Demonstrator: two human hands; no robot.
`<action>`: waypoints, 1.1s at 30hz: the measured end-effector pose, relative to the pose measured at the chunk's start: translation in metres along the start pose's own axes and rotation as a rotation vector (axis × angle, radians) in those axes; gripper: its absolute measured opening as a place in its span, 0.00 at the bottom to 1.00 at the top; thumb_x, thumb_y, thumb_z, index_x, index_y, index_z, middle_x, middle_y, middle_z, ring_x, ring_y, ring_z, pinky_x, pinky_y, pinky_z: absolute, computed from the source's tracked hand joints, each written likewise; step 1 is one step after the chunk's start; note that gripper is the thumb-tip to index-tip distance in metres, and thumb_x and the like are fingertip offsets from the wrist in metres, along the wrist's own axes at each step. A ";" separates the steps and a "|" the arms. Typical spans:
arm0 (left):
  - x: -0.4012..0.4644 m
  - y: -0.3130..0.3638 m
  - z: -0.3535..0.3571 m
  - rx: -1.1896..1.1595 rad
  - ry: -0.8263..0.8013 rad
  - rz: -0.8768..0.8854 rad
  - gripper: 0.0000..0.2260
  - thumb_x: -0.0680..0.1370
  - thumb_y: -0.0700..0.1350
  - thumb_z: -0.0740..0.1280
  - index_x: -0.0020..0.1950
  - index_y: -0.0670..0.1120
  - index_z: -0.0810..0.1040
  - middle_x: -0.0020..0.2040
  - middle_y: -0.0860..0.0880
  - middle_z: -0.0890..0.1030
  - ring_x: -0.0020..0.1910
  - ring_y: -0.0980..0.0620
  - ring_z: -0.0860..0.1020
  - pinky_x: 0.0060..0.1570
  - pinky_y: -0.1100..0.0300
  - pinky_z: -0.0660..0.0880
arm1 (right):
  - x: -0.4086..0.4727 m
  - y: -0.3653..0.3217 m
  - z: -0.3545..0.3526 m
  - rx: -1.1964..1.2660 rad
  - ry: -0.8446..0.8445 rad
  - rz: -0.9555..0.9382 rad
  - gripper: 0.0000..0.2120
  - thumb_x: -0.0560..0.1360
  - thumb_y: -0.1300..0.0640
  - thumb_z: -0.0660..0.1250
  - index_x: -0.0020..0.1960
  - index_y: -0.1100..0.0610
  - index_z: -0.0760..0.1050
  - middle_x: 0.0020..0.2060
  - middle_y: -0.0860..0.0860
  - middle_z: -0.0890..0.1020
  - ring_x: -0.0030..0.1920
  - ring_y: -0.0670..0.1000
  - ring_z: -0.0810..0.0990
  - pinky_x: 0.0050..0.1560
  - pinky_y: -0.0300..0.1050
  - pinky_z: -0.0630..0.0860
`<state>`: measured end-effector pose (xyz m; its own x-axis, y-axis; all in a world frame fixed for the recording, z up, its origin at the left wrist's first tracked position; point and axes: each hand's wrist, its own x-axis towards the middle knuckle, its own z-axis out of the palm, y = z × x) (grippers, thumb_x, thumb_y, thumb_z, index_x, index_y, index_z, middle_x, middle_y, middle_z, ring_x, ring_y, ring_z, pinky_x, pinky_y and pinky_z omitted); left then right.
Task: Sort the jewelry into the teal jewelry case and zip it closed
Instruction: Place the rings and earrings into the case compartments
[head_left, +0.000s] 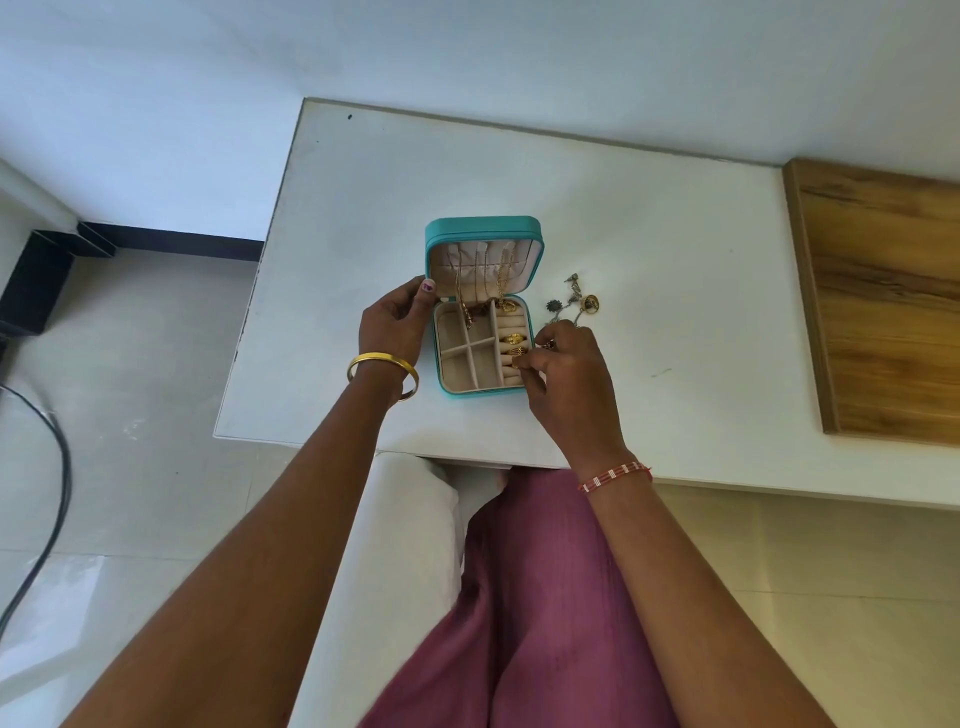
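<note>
- Teal jewelry case (484, 231) open on white table (649, 249), lid upright, chains hanging inside.
- Left hand (393, 322) grips case's left edge, steadying it.
- Right hand (563, 366) pinches gold ring (517, 365) at ring rolls.
- Advice: push ring fully into slot, keep case steady.
- Loose jewelry (574, 301) just right of case, unsorted.

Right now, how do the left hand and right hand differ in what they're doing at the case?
The left hand holds the teal jewelry case at its left side, near the hinge, thumb on the edge; the right hand pinches a gold ring over the ring rolls on the case's right side. The left wrist wears a gold bangle; the right wrist wears a red-and-white thread band. Both hands are at the open case.
</note>
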<state>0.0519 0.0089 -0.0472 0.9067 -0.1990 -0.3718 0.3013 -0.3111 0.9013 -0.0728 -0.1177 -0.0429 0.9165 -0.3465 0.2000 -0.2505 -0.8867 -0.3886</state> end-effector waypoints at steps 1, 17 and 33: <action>0.000 0.000 0.000 0.003 0.001 0.000 0.17 0.78 0.49 0.62 0.64 0.42 0.75 0.60 0.44 0.79 0.61 0.46 0.76 0.65 0.52 0.71 | 0.000 0.000 0.001 0.016 -0.004 0.001 0.04 0.68 0.65 0.72 0.43 0.62 0.83 0.42 0.58 0.79 0.45 0.58 0.76 0.42 0.47 0.75; -0.001 0.001 0.001 -0.005 0.013 0.008 0.17 0.78 0.49 0.62 0.63 0.42 0.75 0.60 0.44 0.79 0.60 0.48 0.77 0.64 0.53 0.71 | 0.031 0.055 -0.005 0.396 0.217 0.668 0.10 0.74 0.61 0.66 0.55 0.60 0.78 0.42 0.59 0.81 0.37 0.49 0.75 0.39 0.32 0.70; -0.001 0.001 0.001 0.007 0.019 0.012 0.17 0.78 0.49 0.62 0.63 0.42 0.75 0.60 0.43 0.79 0.60 0.47 0.77 0.64 0.53 0.71 | 0.037 0.058 0.001 0.350 0.185 0.605 0.07 0.69 0.66 0.70 0.46 0.59 0.79 0.46 0.60 0.79 0.39 0.49 0.75 0.42 0.37 0.70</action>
<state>0.0503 0.0078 -0.0463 0.9158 -0.1856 -0.3563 0.2880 -0.3152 0.9043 -0.0529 -0.1819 -0.0585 0.5731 -0.8195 -0.0044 -0.5546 -0.3839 -0.7383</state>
